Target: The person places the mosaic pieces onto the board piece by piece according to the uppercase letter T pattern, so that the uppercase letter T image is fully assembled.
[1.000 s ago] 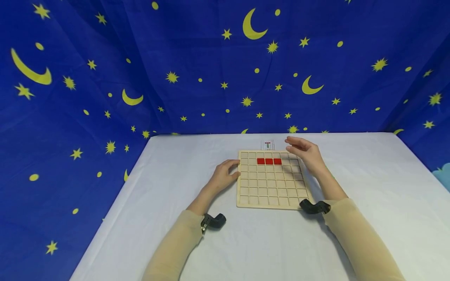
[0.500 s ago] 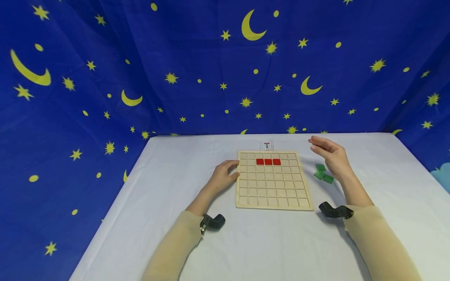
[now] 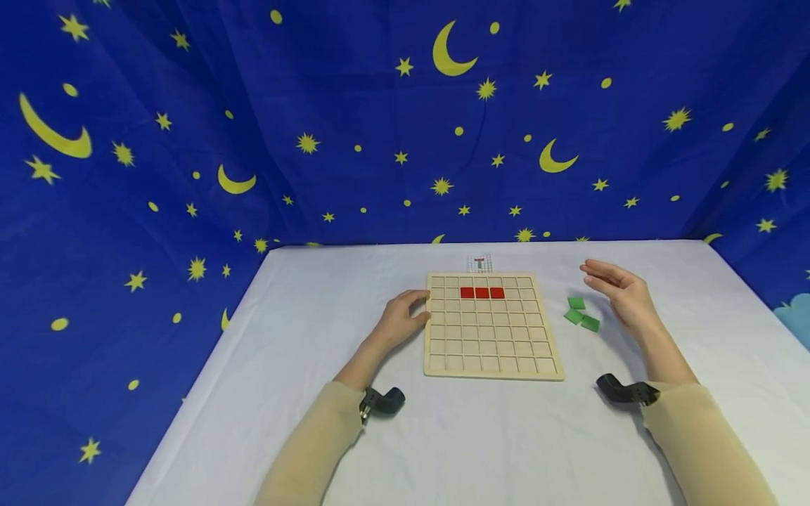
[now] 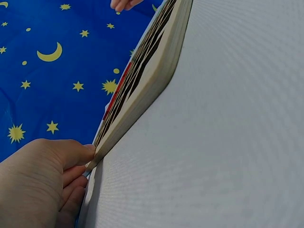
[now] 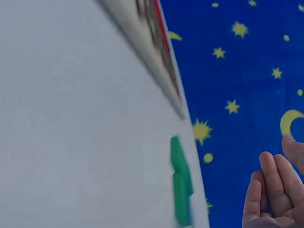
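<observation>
Stretching both arms forward over a white table, shows beige at the near edge: a left sleeve and a right sleeve. Wears a black left wrist camera and a black right wrist camera, each at the inner side of its cuff. Farther on, has a wooden board lying flat on the table, divided into seven rows of seven shallow squares. Rests the left hand against the left edge of the board, with thumb and fingertips touching the wood and a gap between thumb and forefinger. Has three green tiles in a close cluster on the table, to the right of the board and apart from it. Holds the right hand raised above the table, to the right of these tiles and near them, with fingers straight and together and the thumb narrowly apart. Farther along the board, has three red tiles sitting side by side in the second row from the far edge, filling the third, fourth and fifth squares. Just past the far edge, has a small card lying on the table, printed with a grid and a little T, red on top and green below. At the back, faces a blue curtain patterned with yellow moons, stars and dots.
</observation>
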The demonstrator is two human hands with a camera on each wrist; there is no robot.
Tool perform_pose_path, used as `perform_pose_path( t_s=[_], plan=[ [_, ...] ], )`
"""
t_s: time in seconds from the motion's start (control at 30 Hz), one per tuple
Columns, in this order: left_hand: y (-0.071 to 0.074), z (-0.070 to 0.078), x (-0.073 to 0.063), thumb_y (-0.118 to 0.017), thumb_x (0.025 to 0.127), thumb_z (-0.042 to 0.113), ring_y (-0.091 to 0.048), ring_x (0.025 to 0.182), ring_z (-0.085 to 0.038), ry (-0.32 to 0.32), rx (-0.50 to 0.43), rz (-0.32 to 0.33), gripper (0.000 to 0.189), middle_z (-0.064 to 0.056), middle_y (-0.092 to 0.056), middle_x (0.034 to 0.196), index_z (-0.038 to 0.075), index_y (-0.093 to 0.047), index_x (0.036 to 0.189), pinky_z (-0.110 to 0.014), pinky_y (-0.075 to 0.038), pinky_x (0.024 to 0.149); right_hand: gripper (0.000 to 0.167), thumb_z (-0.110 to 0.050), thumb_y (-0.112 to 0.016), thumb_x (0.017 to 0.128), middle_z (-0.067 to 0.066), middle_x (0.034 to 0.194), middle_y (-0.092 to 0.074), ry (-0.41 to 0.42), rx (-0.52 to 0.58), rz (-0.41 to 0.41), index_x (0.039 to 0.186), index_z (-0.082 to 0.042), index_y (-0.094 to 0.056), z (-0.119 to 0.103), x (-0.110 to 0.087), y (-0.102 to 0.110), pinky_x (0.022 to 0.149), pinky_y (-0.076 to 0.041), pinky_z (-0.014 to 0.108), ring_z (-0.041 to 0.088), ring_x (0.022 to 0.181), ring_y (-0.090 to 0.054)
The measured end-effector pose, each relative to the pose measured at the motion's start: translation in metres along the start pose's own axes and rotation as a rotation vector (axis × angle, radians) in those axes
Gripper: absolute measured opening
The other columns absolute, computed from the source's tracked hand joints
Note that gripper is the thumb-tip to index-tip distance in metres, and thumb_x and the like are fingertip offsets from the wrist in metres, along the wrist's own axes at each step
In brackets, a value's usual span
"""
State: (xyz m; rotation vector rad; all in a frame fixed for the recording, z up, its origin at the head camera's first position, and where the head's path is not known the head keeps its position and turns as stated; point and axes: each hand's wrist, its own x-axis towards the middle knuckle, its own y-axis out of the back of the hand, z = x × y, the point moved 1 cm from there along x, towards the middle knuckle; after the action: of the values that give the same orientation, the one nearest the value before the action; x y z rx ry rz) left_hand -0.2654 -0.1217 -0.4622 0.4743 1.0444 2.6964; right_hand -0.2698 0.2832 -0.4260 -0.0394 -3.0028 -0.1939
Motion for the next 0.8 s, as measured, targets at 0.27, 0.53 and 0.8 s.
perform_pose_path(
  t_s=[0.27, 0.53, 0.8],
  plan=[
    [0.000, 0.001, 0.000, -0.067, 0.087, 0.011, -0.049, 0.122, -0.025, 0.019, -0.002, -0.009, 0.045, -0.013, -0.055, 0.129, 0.001, -0.054, 0.129, -0.033, -0.036, 0.106, 0.054, -0.028, -0.064, 0.091, -0.018, 0.114, -0.062, 0.001, -0.251, 0.005, 0.134, 0.001, -0.049, 0.020, -0.003, 0.011, 0.083, -0.040, 0.005, -0.007, 0.103, -0.050],
    [0.000, 0.001, -0.001, -0.067, 0.087, 0.011, -0.049, 0.122, -0.025, 0.012, 0.003, -0.001, 0.045, -0.013, -0.055, 0.129, 0.001, -0.055, 0.129, -0.033, -0.036, 0.105, 0.054, -0.029, -0.063, 0.092, -0.001, 0.124, -0.060, 0.000, -0.368, -0.022, 0.134, 0.002, -0.049, 0.033, -0.005, 0.012, 0.081, -0.040, 0.005, 0.004, 0.109, -0.051],
    [0.000, 0.001, -0.002, -0.067, 0.087, 0.011, -0.049, 0.122, -0.026, -0.003, 0.009, 0.006, 0.045, -0.013, -0.055, 0.128, 0.001, -0.055, 0.129, -0.034, -0.036, 0.105, 0.052, -0.032, -0.062, 0.092, 0.018, 0.130, -0.055, -0.016, -0.490, -0.054, 0.133, -0.002, -0.052, 0.037, -0.005, 0.010, 0.085, -0.043, 0.012, 0.022, 0.115, -0.052]
  ],
)
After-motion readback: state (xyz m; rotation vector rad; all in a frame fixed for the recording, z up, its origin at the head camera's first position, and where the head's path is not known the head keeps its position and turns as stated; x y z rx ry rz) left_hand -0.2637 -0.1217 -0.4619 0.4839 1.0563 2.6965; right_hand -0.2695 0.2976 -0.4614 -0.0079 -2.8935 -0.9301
